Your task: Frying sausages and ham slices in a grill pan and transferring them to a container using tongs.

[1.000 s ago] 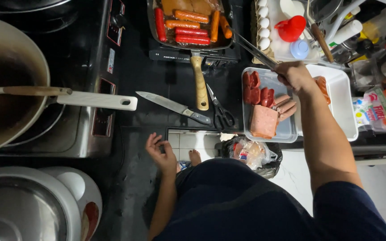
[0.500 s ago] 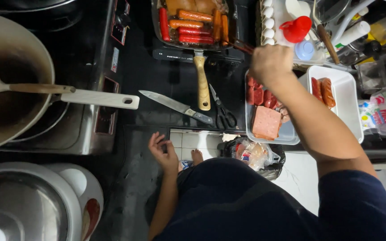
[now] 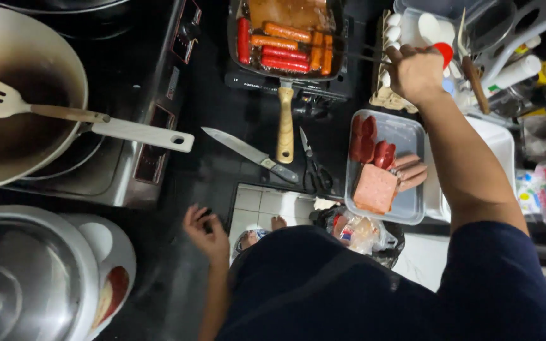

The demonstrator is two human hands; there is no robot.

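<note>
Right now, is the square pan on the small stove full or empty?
Nearly full: the square pan holds several sausages and a brown slab; the right hand reaches toward it.

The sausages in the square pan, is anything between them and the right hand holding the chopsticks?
Nothing visible blocks the way. The right hand is at the pan's right side, its chopsticks reaching over the rim toward the sausages. The square pan is uncovered. The egg carton sits under the hand, not between.

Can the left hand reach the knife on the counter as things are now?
Probably yes. The left hand rests on the dark counter edge, empty, and the knife lies just beyond it with nothing between them.
</note>
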